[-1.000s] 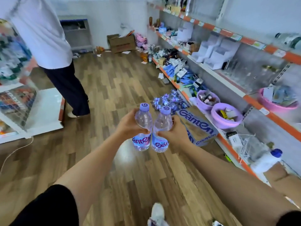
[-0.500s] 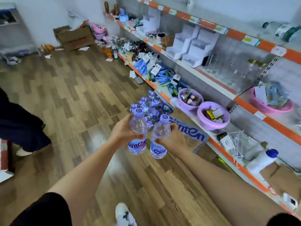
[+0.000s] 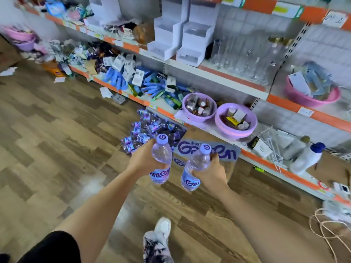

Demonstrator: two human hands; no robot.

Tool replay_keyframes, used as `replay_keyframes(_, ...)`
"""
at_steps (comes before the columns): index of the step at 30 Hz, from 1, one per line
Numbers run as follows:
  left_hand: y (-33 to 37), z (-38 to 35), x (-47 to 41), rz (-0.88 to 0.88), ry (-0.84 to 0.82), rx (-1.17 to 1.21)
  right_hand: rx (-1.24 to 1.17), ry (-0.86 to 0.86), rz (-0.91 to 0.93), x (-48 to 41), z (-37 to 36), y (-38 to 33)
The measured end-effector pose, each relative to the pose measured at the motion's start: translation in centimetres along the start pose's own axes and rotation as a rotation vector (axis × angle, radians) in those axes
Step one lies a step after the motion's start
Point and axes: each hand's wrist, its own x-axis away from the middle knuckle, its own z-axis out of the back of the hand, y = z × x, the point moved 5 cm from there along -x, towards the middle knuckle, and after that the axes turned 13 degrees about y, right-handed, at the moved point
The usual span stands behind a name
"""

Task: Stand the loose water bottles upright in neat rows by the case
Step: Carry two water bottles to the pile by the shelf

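My left hand (image 3: 144, 160) grips a clear water bottle (image 3: 161, 158) with a purple cap and purple label, held upright above the floor. My right hand (image 3: 210, 172) grips a second water bottle (image 3: 193, 168) of the same kind, tilted slightly left. Just beyond them the cardboard case (image 3: 226, 150) with purple lettering stands on the wood floor against the shelf base. A group of purple-capped bottles (image 3: 150, 130) stands on the floor just left of the case.
A long shelf unit (image 3: 218, 76) runs along the right with purple bowls (image 3: 235, 120), blue packets and a white bottle (image 3: 305, 158). My shoe (image 3: 161, 230) shows at the bottom. A cord (image 3: 322, 228) lies at the lower right. Wood floor (image 3: 57, 139) stretches left.
The view has swung right and closer to the shelf. Both hands with their bottles have come nearer the case and parted a little. The other person has left the view.
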Motion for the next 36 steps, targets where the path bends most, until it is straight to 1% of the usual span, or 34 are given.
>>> replay_keyframes(5,-3.0,-4.6,-9.1,-0.05,-0.111,-0.001,-0.007,0.032,-0.103,-6.7,-5.1,1.2)
replay_keyframes(8,-6.3,-9.4,-14.3,-0.071,-0.186,0.028,-0.027,0.063,-0.164,-10.6,-9.7,2.9)
replay_keyframes(12,-12.1,-18.1,-20.7,-0.094,-0.249,0.072,-0.066,0.116,-0.233,-16.1,-17.7,7.3)
replay_keyframes(15,-16.9,-25.2,-24.5,-0.143,-0.239,0.086,-0.085,0.132,-0.281,-19.8,-24.4,12.2)
replay_keyframes(18,-21.9,-32.9,-27.7,-0.235,-0.277,0.034,-0.093,0.167,-0.291,-23.1,-31.6,17.4)
replay_keyframes(23,-27.9,-43.5,-32.2,-0.389,-0.346,-0.067,-0.088,0.234,-0.282,-28.1,-41.1,24.6)
replay_keyframes(25,-29.4,-46.5,-33.2,-0.455,-0.357,-0.096,-0.095,0.268,-0.277,-29.6,-43.5,26.3)
replay_keyframes(27,-30.3,-49.1,-33.6,-0.62,-0.347,-0.137,-0.094,0.302,-0.273,-30.8,-45.5,27.5)
replay_keyframes(28,-30.7,-49.9,-33.6,-0.675,-0.329,-0.132,-0.089,0.308,-0.272,-31.3,-46.4,27.9)
replay_keyframes(30,-31.4,-50.9,-33.6,-0.719,-0.29,-0.143,-0.079,0.317,-0.266,-31.9,-47.5,28.4)
replay_keyframes(32,-32.3,-51.8,-33.6,-0.698,-0.248,-0.148,-0.062,0.337,-0.252,-32.2,-48.2,28.7)
replay_keyframes(34,-33.0,-51.8,-33.8,-0.575,-0.233,-0.064,-0.049,0.354,-0.246,-32.3,-48.4,28.9)
replay_keyframes(36,-33.0,-51.4,-33.6,-0.5,-0.257,-0.011,-0.034,0.355,-0.244,-32.3,-48.4,28.9)
